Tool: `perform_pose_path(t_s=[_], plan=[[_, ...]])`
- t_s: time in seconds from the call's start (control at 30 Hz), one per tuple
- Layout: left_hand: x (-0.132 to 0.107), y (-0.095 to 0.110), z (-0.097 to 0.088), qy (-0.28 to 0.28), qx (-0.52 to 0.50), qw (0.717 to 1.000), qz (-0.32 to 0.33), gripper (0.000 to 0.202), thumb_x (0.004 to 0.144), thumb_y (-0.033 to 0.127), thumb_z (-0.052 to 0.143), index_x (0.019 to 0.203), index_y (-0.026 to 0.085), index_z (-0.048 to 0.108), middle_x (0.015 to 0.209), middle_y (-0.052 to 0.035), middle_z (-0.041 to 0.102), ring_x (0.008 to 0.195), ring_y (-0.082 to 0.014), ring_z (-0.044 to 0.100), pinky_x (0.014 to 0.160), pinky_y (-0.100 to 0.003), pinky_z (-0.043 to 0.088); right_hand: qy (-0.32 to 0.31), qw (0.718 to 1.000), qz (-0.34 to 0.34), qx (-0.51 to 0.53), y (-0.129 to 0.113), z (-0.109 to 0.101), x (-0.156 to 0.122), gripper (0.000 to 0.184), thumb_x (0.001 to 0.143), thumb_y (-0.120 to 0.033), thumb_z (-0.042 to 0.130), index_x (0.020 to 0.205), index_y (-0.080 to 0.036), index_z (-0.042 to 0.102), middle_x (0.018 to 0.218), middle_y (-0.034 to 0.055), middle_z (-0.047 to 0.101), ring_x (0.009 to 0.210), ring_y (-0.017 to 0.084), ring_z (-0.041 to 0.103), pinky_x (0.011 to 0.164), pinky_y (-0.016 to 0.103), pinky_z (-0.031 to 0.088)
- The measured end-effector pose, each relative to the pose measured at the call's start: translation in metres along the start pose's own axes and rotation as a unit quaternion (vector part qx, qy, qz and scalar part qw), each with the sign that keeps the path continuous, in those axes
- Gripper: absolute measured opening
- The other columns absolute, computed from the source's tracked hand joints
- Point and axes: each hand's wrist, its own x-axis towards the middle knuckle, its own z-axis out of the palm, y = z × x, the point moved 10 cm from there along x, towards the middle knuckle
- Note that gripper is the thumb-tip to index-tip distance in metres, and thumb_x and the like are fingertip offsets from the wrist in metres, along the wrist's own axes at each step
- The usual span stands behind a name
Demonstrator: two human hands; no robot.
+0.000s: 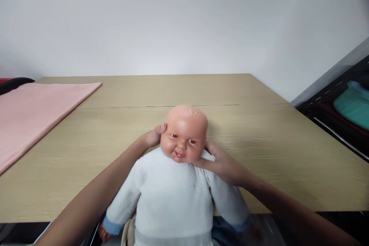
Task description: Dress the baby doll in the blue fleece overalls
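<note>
Far left on the worktop (pixel 288 153): a pink cloth (pixel 37 111), spread flat, well apart from both hands. Nearer the middle, the left hand (pixel 151 137) pressed to the side of the baby doll (pixel 173 192), thumb on the temple, fingers curled behind the doll's head (pixel 186 132) and mostly hidden. Between the hands, that head, face up. Long axis running straight away from the wearer: head farthest, white fleece body across the near edge, legs dropping out of view. Just right of the chin, the right hand (pixel 223 165) cupped at jaw and neck, thumb under the chin, fingers tucked behind the collar. Both hands equally near, one per side, holding the head. Far right, a dark shelf (pixel 331 123) with something teal (pixel 353 103).
</note>
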Motion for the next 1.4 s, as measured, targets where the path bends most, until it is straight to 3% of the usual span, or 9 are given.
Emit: perform_pose_path(t_s=[0.1, 0.23, 0.4, 0.6, 0.73, 0.83, 0.93, 1.2, 1.4], plan=[[0.014, 0.003, -0.019, 0.015, 0.020, 0.999, 0.037, 0.083, 0.076, 0.088, 0.081, 0.121, 0.018, 0.086, 0.123, -0.0160, 0.089, 0.146, -0.0491, 0.069, 0.127, -0.059, 0.052, 0.004, 1.000, 0.001, -0.019, 0.003, -0.011, 0.017, 0.070, 0.096, -0.065, 0.084, 0.153, -0.028, 0.069, 0.161, 0.0095, 0.071, 0.154, 0.042, 0.062, 0.130, 0.065, 0.050], [0.031, 0.021, -0.047, 0.079, 0.008, 0.990, 0.114, 0.070, 0.083, 0.078, 0.082, 0.119, 0.018, 0.086, 0.124, -0.0158, 0.089, 0.149, -0.0464, 0.067, 0.130, -0.056, 0.050, 0.014, 1.000, 0.018, -0.018, 0.009, -0.026, 0.042, 0.067, 0.096, -0.066, 0.083, 0.147, -0.025, 0.073, 0.154, 0.0083, 0.076, 0.151, 0.043, 0.064, 0.131, 0.064, 0.049], [0.045, 0.028, -0.071, 0.107, -0.015, 0.986, 0.127, 0.068, 0.084, 0.076, 0.084, 0.120, 0.018, 0.086, 0.130, -0.0164, 0.087, 0.151, -0.0455, 0.065, 0.132, -0.054, 0.048, 0.014, 1.000, 0.020, 0.002, 0.025, -0.040, 0.065, 0.064, 0.097, -0.069, 0.079, 0.142, -0.024, 0.073, 0.149, 0.0110, 0.078, 0.146, 0.041, 0.067, 0.130, 0.064, 0.048], [0.055, 0.022, -0.073, 0.066, -0.024, 0.996, 0.059, 0.077, 0.085, 0.082, 0.080, 0.123, 0.015, 0.085, 0.134, -0.0212, 0.085, 0.150, -0.0489, 0.065, 0.130, -0.059, 0.048, 0.011, 0.999, -0.037, -0.016, 0.040, -0.060, 0.064, 0.078, 0.101, -0.069, 0.074, 0.164, -0.027, 0.056, 0.167, 0.0159, 0.063, 0.162, 0.039, 0.053, 0.134, 0.063, 0.042], [0.065, 0.030, -0.073, 0.042, -0.006, 0.998, 0.049, 0.085, 0.082, 0.086, 0.080, 0.129, 0.015, 0.084, 0.140, -0.0209, 0.083, 0.148, -0.0496, 0.066, 0.128, -0.059, 0.051, 0.039, 0.987, -0.098, -0.119, 0.030, -0.079, 0.056, 0.072, 0.106, -0.061, 0.070, 0.166, -0.026, 0.053, 0.165, 0.0181, 0.063, 0.155, 0.040, 0.059, 0.128, 0.060, 0.050], [0.079, 0.040, -0.087, 0.048, -0.003, 0.997, 0.062, 0.085, 0.081, 0.086, 0.080, 0.128, 0.015, 0.084, 0.137, -0.0207, 0.084, 0.146, -0.0497, 0.068, 0.128, -0.059, 0.051, 0.072, 0.969, -0.116, -0.205, 0.023, -0.093, 0.053, 0.058, 0.108, -0.058, 0.066, 0.156, -0.026, 0.066, 0.155, 0.0162, 0.071, 0.141, 0.041, 0.068, 0.121, 0.058, 0.056], [0.096, 0.050, -0.109, 0.074, -0.001, 0.995, 0.072, 0.076, 0.085, 0.082, 0.080, 0.120, 0.016, 0.086, 0.128, -0.0182, 0.087, 0.145, -0.0482, 0.070, 0.132, -0.058, 0.047, 0.081, 0.969, -0.102, -0.211, 0.024, -0.101, 0.055, 0.059, 0.110, -0.058, 0.062, 0.160, -0.028, 0.063, 0.151, 0.0130, 0.074, 0.135, 0.039, 0.072, 0.118, 0.055, 0.059], [0.121, 0.088, -0.142, 0.114, -0.014, 0.986, 0.122, 0.067, 0.097, 0.075, 0.067, 0.124, 0.016, 0.084, 0.128, -0.0132, 0.088, 0.152, -0.0437, 0.065, 0.132, -0.055, 0.047, 0.120, 0.985, -0.071, -0.102, 0.041, -0.116, 0.060, 0.068, 0.109, -0.061, 0.062, 0.169, -0.032, 0.052, 0.178, 0.0103, 0.054, 0.163, 0.037, 0.052, 0.136, 0.055, 0.041], [0.120, 0.129, -0.168, 0.178, 0.004, 0.968, 0.175, 0.055, 0.108, 0.062, 0.060, 0.133, 0.017, 0.080, 0.121, -0.0072, 0.090, 0.151, -0.0382, 0.067, 0.133, -0.052, 0.047, 0.145, 0.984, -0.048, -0.095, 0.043, -0.120, 0.060, 0.067, 0.109, -0.061, 0.061, 0.170, -0.033, 0.051, 0.178, 0.0096, 0.053, 0.161, 0.036, 0.053, 0.132, 0.053, 0.047]])
